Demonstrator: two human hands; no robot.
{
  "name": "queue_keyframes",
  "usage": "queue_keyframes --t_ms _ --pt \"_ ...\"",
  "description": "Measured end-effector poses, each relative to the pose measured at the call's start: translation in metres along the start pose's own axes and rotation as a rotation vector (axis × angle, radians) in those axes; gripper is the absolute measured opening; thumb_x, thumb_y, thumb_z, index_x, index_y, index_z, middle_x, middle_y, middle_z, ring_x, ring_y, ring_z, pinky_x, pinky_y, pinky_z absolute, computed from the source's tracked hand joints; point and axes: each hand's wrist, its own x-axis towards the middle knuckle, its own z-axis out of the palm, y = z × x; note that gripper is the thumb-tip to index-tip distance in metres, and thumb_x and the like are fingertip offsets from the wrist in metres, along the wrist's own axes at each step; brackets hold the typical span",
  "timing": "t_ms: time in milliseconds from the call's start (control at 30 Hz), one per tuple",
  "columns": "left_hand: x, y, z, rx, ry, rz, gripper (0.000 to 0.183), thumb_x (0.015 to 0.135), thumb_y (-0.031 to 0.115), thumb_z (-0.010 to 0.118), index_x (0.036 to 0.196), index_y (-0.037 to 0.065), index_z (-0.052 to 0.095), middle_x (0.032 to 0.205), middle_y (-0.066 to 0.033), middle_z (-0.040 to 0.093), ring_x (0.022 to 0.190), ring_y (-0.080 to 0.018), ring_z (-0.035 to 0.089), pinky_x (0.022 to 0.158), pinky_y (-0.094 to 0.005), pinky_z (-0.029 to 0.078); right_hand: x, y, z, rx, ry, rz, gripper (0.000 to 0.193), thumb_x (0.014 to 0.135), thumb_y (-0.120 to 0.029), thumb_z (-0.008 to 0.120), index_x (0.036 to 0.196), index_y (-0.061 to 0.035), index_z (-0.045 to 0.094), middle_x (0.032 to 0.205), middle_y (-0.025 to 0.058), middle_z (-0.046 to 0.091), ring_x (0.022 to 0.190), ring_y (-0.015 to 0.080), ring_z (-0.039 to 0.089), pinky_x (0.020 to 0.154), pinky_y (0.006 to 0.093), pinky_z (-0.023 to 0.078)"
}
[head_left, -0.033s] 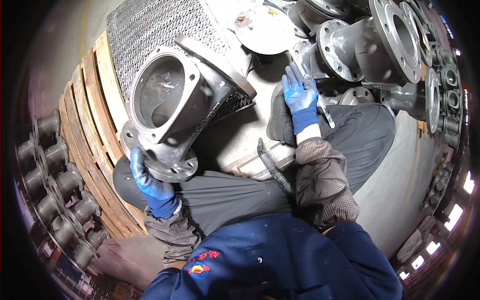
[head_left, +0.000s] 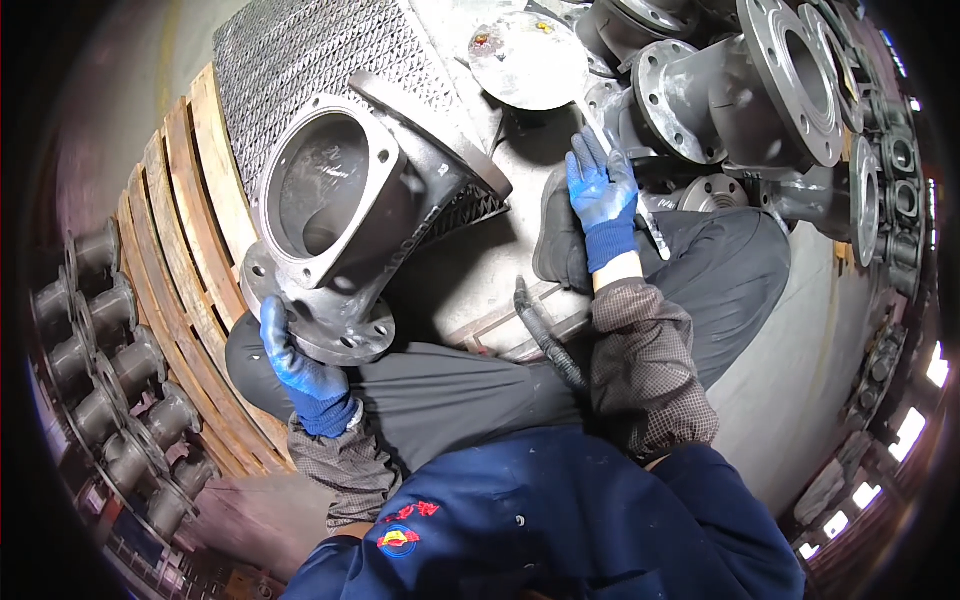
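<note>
A dark grey flanged valve body (head_left: 345,270) stands tilted in front of me on the left, its wide square-rimmed mouth facing up. My left hand (head_left: 305,375), in a blue coated glove, is closed at the edge of its lower round flange; the thumb lies along the rim and the fingers are hidden beneath. To the right, my gloved right hand (head_left: 603,195) is turned palm up beside my dark shoe (head_left: 560,235). A thin pale stick (head_left: 655,238) with a dark section passes behind its thumb, held there while the fingers stay nearly straight.
Beyond my right hand lies a round whitish disc (head_left: 530,62) with red and yellow spots. Flanged pipe castings (head_left: 690,100) crowd the far right. A metal mesh grate (head_left: 300,55) and wooden pallet (head_left: 180,215) lie left. A dark ribbed hose (head_left: 545,335) runs between my legs.
My right hand has turned slightly, with its thumb a little nearer the fingers, and the stick has shifted with it. My left hand and the valve body have stayed put.
</note>
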Motion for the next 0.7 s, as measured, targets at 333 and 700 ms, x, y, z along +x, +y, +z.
queue_keyframes --t_ms 333,700 --pt "0.008 -0.001 -0.01 -0.129 -0.081 -0.091 0.036 0.094 0.025 0.055 0.123 0.003 0.056 0.124 -0.0093 0.058 0.118 -0.0215 0.053 0.105 -0.0387 0.038 0.008 -0.018 0.002 -0.076 0.009 -0.026 0.046 0.098 -0.025 0.048 0.141 -0.0109 0.039 0.135 0.0191 0.052 0.122 0.0298 0.053 0.102 0.0404 0.041" --pt "0.008 -0.011 -0.015 0.016 -0.035 0.017 0.039 0.098 0.023 0.051 0.13 0.002 0.05 0.132 -0.0105 0.051 0.122 -0.0229 0.05 0.105 -0.0414 0.042 -0.015 -0.013 -0.005 -0.218 -0.031 -0.047 0.055 0.093 -0.035 0.057 0.139 -0.0096 0.043 0.13 0.0193 0.056 0.118 0.0297 0.055 0.102 0.0404 0.039"
